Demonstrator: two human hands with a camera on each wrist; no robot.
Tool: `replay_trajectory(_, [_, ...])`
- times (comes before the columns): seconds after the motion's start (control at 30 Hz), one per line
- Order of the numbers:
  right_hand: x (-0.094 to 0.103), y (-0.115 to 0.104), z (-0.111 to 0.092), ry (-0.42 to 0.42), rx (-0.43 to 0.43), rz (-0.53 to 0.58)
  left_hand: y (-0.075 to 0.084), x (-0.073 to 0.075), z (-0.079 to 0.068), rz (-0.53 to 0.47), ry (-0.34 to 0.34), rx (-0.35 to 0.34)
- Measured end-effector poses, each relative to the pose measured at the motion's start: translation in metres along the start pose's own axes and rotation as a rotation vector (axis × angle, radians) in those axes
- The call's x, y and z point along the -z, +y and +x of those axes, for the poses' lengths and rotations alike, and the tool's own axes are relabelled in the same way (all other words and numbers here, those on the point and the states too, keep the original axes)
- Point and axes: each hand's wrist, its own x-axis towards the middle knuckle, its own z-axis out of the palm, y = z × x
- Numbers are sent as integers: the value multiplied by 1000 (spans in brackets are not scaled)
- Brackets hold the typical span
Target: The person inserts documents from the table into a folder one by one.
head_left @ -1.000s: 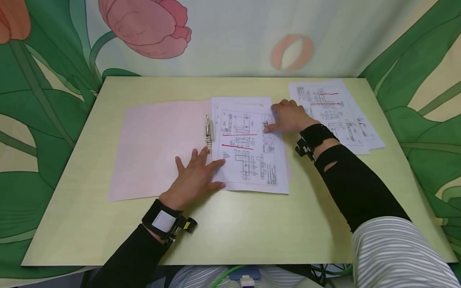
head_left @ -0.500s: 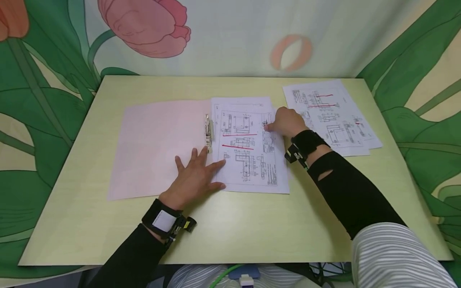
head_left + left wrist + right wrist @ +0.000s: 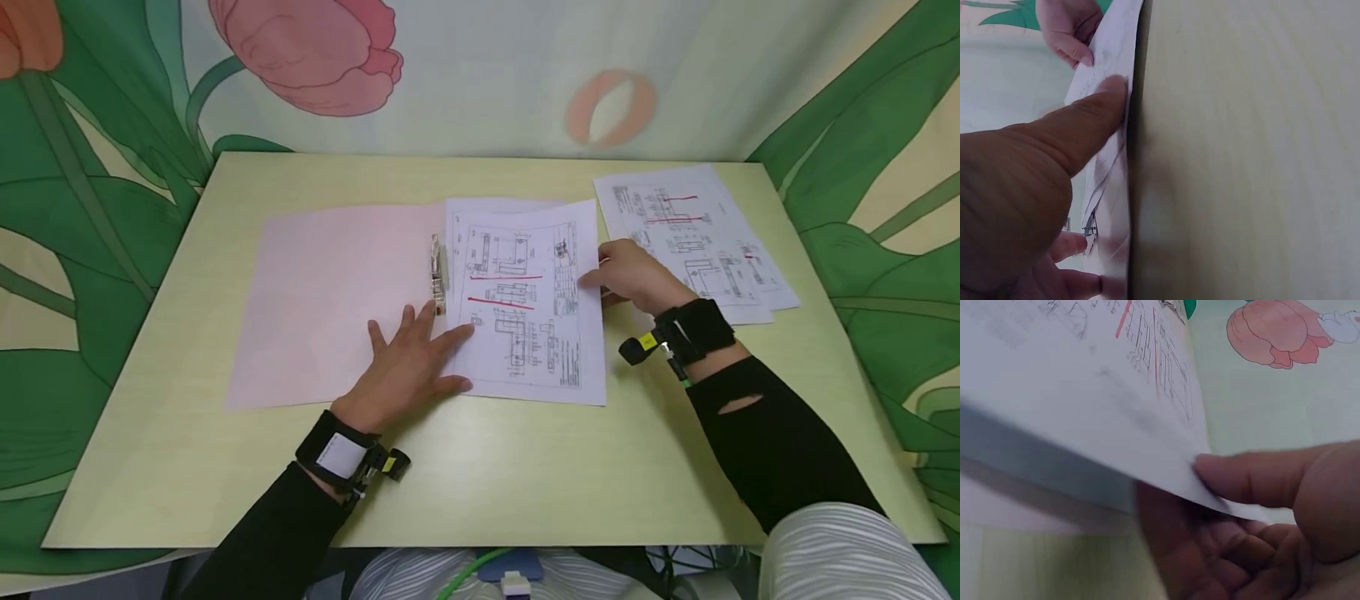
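A pink folder (image 3: pixel 330 300) lies spread on the table, with a metal clip (image 3: pixel 437 275) along its fold. On its right half is a printed drawing sheet (image 3: pixel 517 358) bearing two red lines, over at least one more sheet. My right hand (image 3: pixel 633 271) pinches the right edge of that sheet, thumb on top and fingers beneath; in the right wrist view the sheet (image 3: pixel 1085 419) is lifted and bent. My left hand (image 3: pixel 397 362) lies spread, fingers straight, across the folder's fold near the clip. Its thumb (image 3: pixel 1094 115) rests on the sheet's lower edge in the left wrist view.
Loose drawing sheets (image 3: pixel 697 242) with red marks overlap at the table's back right. The pale wooden table (image 3: pixel 525 475) extends toward the person's lap. A curtain (image 3: pixel 487 75) with printed flowers hangs behind it.
My right hand has drawn back slightly from the sheet's top area and now lifts its right edge, fingers underneath. The sheet's upper right part has risen. The left hand stays put.
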Motion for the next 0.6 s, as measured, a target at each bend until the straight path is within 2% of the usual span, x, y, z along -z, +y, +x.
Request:
replay_trajectory(0.1, [4, 3, 0, 70, 28, 7, -1, -1, 0, -33, 3, 3])
replay_trajectory(0.23, [3, -3, 11, 168, 34, 17, -4, 0, 0, -67, -15, 11])
replay_trajectory(0.43, [-5, -12, 27, 204, -20, -32, -4, 8, 1, -96, -52, 20])
replay_trajectory(0.6, [-11, -12, 29, 236, -7, -130, -4, 16, 2, -91, -105, 22])
